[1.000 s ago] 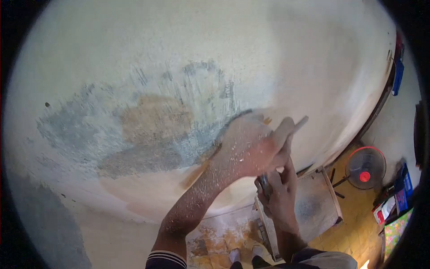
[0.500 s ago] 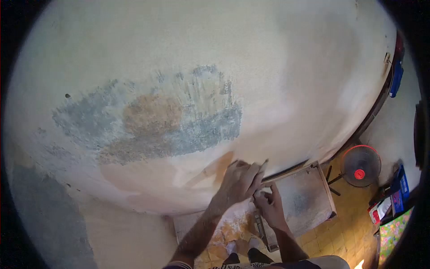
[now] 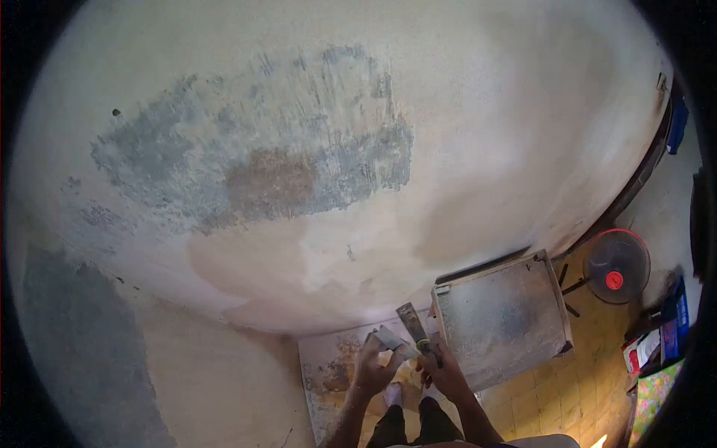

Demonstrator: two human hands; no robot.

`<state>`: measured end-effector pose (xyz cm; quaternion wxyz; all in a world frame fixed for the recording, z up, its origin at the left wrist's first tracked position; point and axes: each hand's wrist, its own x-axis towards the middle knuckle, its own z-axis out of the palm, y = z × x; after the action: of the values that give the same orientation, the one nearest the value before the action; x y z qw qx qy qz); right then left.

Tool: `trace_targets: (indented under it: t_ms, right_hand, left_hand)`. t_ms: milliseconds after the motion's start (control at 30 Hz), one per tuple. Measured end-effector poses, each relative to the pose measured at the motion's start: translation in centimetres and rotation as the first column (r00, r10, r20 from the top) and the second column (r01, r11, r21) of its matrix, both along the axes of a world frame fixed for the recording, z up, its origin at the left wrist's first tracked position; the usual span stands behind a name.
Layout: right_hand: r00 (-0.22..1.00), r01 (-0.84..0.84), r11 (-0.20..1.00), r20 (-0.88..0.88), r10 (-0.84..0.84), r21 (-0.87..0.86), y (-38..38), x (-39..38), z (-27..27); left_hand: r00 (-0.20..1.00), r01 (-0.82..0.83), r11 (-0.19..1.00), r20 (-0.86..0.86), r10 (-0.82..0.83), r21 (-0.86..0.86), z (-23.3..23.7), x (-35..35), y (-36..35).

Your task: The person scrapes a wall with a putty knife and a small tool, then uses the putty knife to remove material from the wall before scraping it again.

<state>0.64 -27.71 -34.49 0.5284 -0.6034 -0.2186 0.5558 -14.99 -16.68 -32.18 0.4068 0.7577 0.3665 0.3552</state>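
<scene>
A cream wall with a large scraped grey and brown patch [image 3: 261,172] fills most of the view. My hands are low, near my feet. My right hand [image 3: 442,373] grips the handle of a putty knife [image 3: 413,325] whose blade points up and to the left. My left hand [image 3: 373,362] holds a second flat scraper blade [image 3: 390,340] right beside the putty knife. The two blades meet or nearly meet between the hands; I cannot tell which.
A dusty wooden table [image 3: 502,319] stands to the right of my hands against the wall. A red-centred floor fan [image 3: 615,266] sits farther right. Colourful boxes and bags [image 3: 661,336] lie at the right edge. The floor below is yellow tile with paint debris.
My left hand came off the wall and dropped to my feet. Both hands moved down and now hold the two blades together. The view tilted down.
</scene>
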Motion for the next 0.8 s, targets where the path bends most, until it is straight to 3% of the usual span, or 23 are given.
trace_targets:
  t_ms: [67, 167, 267, 367, 467, 567, 667, 800]
  right_hand:
    - [1.0, 0.013, 0.999, 0.0, -0.013, -0.05, -0.9, 0.4, 0.1]
    - [0.999, -0.002, 0.999, 0.037, 0.001, 0.047, -1.7, 1.1, -0.9]
    - [0.991, -0.081, 0.995, -0.104, 0.087, 0.063, -2.9, 2.5, 1.0]
    - [0.984, -0.075, 0.995, -0.158, 0.084, 0.063, -3.5, 2.9, -0.7]
    - [0.992, -0.115, 0.988, -0.032, 0.119, 0.107, -3.5, 2.8, 0.1]
    - [0.985, -0.141, 0.977, -0.079, 0.155, 0.157, -3.7, 2.8, 0.6]
    - [0.985, -0.159, 0.959, -0.028, 0.17, 0.233, -3.4, 2.5, 0.0]
    - [0.988, -0.127, 0.974, -0.064, 0.141, 0.185, -2.8, 1.4, 0.9]
  left_hand:
    - [0.999, -0.052, 0.996, 0.007, 0.052, -0.074, 0.8, -0.5, -0.8]
    - [0.997, 0.051, 0.989, 0.058, -0.043, -0.138, -0.9, -0.8, -1.3]
    - [0.997, 0.051, 0.949, 0.071, -0.03, -0.312, -0.1, -0.5, -3.2]
    - [0.982, 0.176, 0.977, 0.083, -0.167, -0.122, -3.6, -1.0, -4.3]
    - [0.977, 0.193, 0.957, 0.135, -0.167, -0.216, -3.7, -0.7, -5.9]
    - [0.987, 0.121, 0.944, 0.136, -0.082, -0.307, -1.5, -0.3, -7.1]
    - [0.987, 0.117, 0.938, 0.14, -0.074, -0.327, -2.6, -0.6, -7.3]
    - [0.987, 0.161, 0.946, 0.072, -0.146, -0.281, -3.4, -1.9, -6.3]
